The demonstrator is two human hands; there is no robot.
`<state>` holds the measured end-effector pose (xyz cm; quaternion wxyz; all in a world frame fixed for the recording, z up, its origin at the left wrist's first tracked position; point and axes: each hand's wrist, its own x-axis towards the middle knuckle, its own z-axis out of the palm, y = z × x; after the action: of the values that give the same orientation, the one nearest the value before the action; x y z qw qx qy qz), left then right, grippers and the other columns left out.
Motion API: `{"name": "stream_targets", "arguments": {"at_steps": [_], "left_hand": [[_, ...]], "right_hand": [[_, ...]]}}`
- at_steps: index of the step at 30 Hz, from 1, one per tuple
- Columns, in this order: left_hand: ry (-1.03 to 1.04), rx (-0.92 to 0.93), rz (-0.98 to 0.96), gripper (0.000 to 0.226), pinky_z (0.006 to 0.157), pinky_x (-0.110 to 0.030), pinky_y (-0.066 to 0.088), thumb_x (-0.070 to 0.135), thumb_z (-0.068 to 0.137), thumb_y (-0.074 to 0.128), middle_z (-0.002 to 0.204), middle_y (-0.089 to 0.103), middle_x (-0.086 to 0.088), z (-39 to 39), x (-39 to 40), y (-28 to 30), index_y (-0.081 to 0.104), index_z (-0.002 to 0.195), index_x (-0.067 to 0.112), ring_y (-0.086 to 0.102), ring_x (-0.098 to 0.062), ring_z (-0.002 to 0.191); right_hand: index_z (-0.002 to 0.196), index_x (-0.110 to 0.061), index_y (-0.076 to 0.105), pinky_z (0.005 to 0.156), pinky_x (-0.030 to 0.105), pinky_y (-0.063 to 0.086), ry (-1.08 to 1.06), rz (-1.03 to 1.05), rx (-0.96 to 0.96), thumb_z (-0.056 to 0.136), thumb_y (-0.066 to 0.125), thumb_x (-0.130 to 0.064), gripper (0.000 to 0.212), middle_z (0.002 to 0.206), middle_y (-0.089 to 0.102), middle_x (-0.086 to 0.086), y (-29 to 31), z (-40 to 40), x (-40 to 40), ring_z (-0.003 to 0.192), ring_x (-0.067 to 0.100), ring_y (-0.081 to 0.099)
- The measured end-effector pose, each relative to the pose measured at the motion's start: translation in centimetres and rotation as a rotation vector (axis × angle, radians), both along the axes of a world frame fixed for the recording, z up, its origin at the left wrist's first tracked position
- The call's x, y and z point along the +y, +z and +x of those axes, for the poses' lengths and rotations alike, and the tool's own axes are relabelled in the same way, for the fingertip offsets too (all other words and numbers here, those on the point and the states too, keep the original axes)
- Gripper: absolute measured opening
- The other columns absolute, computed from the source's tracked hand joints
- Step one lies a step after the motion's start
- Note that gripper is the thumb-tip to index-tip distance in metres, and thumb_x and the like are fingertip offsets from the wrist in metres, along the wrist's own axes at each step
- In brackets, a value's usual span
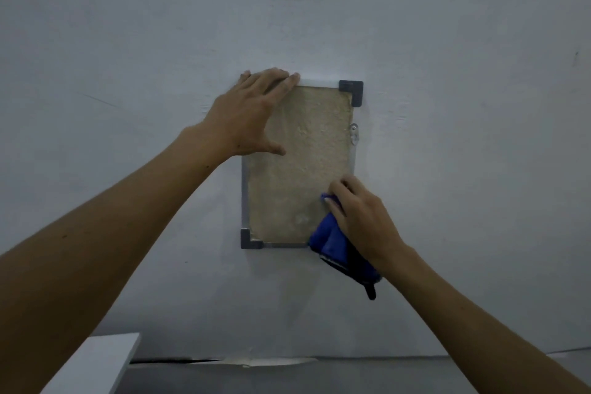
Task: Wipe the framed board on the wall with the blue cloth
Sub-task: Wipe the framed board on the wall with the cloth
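The pale grey wall (447,105) fills nearly the whole view ahead of you. Fixed to it, at centre, is the framed board (300,169): an upright rectangle with a rough tan face, a thin silvery frame and dark corner caps visible at the upper right and lower left. Your left hand (252,112) lies flat and spread over the board's upper left corner, fingertips reaching past the top edge of the frame, thumb resting on the tan face. Your right hand (361,217) is closed around the bunched blue cloth (332,240), pressing it against the board's lower right corner; the cloth covers that corner and hangs below the frame, with a dark strap trailing from its lower end. A small metal hanger (354,133) sits on the right edge of the frame. At lower left, a white panel (96,361) enters the view.
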<state>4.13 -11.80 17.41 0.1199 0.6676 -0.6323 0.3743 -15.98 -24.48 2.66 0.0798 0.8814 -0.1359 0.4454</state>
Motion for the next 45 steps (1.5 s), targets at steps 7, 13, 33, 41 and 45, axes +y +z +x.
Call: {"name": "stream_targets", "arguments": {"at_steps": [7, 13, 33, 41, 45], "left_hand": [[0.012, 0.012, -0.054, 0.12, 0.093, -0.044, 0.054, 0.06, 0.065, 0.084, 0.15, 0.026, -0.009, 0.4, 0.4, -0.1, 0.018, 0.159, 0.026, 0.034, -0.027, 0.135], [0.005, 0.013, -0.093, 0.12, 0.088, -0.041, 0.054, 0.06, 0.062, 0.085, 0.145, 0.029, -0.013, 0.7, 0.1, -0.4, 0.023, 0.158, 0.026, 0.036, -0.028, 0.13], [-0.003, 0.041, -0.085, 0.117, 0.094, -0.046, 0.055, 0.062, 0.062, 0.084, 0.14, 0.034, -0.008, 0.9, 0.6, 0.4, 0.025, 0.157, 0.031, 0.039, -0.024, 0.129], [-0.006, 0.022, -0.069, 0.122, 0.092, -0.049, 0.056, 0.063, 0.06, 0.085, 0.143, 0.031, -0.008, 1.2, 0.9, 0.2, 0.022, 0.158, 0.026, 0.038, -0.025, 0.13], [-0.01, 0.024, -0.069, 0.124, 0.092, -0.051, 0.056, 0.06, 0.057, 0.087, 0.143, 0.032, -0.008, 1.3, 0.9, 0.2, 0.024, 0.157, 0.022, 0.038, -0.025, 0.13]], "right_hand": [[0.093, -0.011, 0.057, 0.064, 0.038, 0.053, 0.018, -0.026, 0.34, 0.101, 0.052, -0.018, 0.012, 0.096, 0.055, 0.003, -3.6, -0.4, 0.3, 0.073, 0.02, 0.055], [0.089, -0.008, 0.056, 0.061, 0.031, 0.051, 0.0, 0.004, -0.053, 0.098, 0.059, -0.016, 0.013, 0.094, 0.053, 0.003, 1.0, 0.4, -0.2, 0.067, 0.018, 0.053], [0.098, -0.012, 0.06, 0.065, 0.038, 0.056, 0.024, -0.119, 0.458, 0.101, 0.054, -0.017, 0.008, 0.098, 0.058, 0.002, -3.9, -0.1, 0.1, 0.072, 0.019, 0.058], [0.091, -0.009, 0.055, 0.059, 0.033, 0.052, 0.023, -0.056, 0.01, 0.1, 0.057, -0.015, 0.011, 0.094, 0.052, 0.002, 0.3, 0.9, 0.0, 0.065, 0.017, 0.051], [0.094, -0.012, 0.06, 0.062, 0.037, 0.054, 0.048, -0.091, 0.344, 0.1, 0.056, -0.018, 0.01, 0.094, 0.056, 0.001, -3.0, 0.3, 0.5, 0.07, 0.016, 0.055]]}}
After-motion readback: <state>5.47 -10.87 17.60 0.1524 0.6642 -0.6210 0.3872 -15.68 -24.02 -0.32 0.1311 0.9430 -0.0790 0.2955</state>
